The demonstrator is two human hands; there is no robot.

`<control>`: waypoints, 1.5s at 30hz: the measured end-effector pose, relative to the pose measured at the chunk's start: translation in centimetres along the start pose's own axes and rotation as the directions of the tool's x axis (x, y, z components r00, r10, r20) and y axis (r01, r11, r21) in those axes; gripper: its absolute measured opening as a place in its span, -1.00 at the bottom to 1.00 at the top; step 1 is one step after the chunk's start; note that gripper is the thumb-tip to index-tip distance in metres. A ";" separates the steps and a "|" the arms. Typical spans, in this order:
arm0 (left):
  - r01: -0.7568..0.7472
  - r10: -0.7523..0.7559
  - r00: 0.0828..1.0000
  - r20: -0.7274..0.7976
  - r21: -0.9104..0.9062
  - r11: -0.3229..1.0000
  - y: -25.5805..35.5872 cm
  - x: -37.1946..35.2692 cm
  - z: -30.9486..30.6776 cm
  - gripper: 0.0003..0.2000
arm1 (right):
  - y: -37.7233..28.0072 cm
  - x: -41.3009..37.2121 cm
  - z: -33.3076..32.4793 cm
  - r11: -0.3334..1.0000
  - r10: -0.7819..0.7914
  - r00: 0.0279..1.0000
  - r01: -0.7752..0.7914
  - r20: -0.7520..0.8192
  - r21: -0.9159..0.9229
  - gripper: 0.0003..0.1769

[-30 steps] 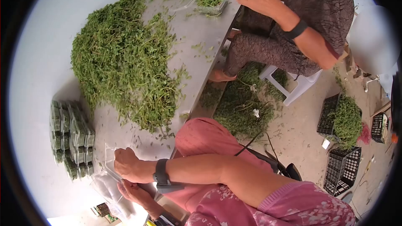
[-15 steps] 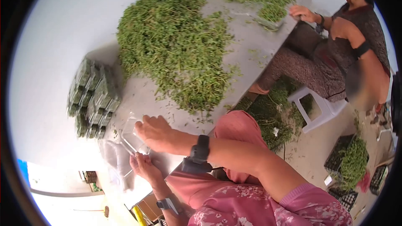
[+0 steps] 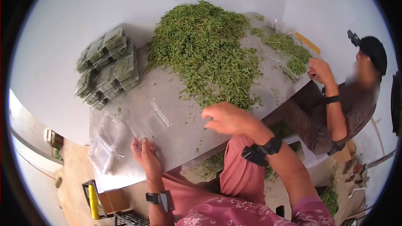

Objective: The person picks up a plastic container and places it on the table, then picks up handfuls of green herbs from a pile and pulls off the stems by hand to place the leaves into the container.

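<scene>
Between its thumb and fingers, my left hand (image 3: 144, 154) pinches the near edge of an open clear plastic container (image 3: 153, 119) on the table. My right hand (image 3: 226, 118) is over the table just below the big heap of green stems (image 3: 205, 46); its fingers are loosely apart and nothing shows in them. More clear, unfilled containers (image 3: 109, 136) lie left of my left hand. Filled containers of greens (image 3: 111, 65) are stacked against the wall at the left.
A person (image 3: 360, 92) sits at the right end of the grey table (image 3: 167, 83), one hand near a smaller pile of greens (image 3: 289, 50). A yellow strip (image 3: 307, 43) lies behind that pile. Crates (image 3: 132, 217) stand on the floor.
My right hand has left the container and moved right toward the heap. My left hand still holds the container. The view has turned, and the co-worker's hand has stayed near the smaller pile.
</scene>
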State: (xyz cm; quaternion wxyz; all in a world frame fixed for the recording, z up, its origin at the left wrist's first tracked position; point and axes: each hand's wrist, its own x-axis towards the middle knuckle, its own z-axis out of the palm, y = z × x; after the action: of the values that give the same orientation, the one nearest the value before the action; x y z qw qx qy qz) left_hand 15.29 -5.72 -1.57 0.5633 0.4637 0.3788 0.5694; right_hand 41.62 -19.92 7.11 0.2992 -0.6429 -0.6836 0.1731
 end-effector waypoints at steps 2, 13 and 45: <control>-0.008 0.008 1.000 -0.007 -0.011 1.000 -0.2 0.0 -0.1 -0.71 | 1.3 -1.0 -2.2 0.993 0.099 0.994 -0.101 -0.041 -0.059 -0.70; 0.032 -0.032 0.999 -0.015 0.006 0.999 0.4 0.1 0.1 -0.70 | 5.4 -0.1 1.0 0.876 0.033 0.999 -0.049 -0.043 -0.479 -0.35; 0.061 -0.061 0.997 -0.049 -0.003 0.998 0.6 0.2 0.6 -0.60 | 20.6 9.1 -9.1 0.764 0.628 0.778 -0.615 0.010 -0.195 -0.39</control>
State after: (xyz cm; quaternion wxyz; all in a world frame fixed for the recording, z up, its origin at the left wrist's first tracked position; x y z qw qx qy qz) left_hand 15.70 -5.64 -0.80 0.5713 0.4375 0.4059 0.5634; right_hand 63.35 -9.95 2.95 0.1396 -0.8504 -0.4554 0.2235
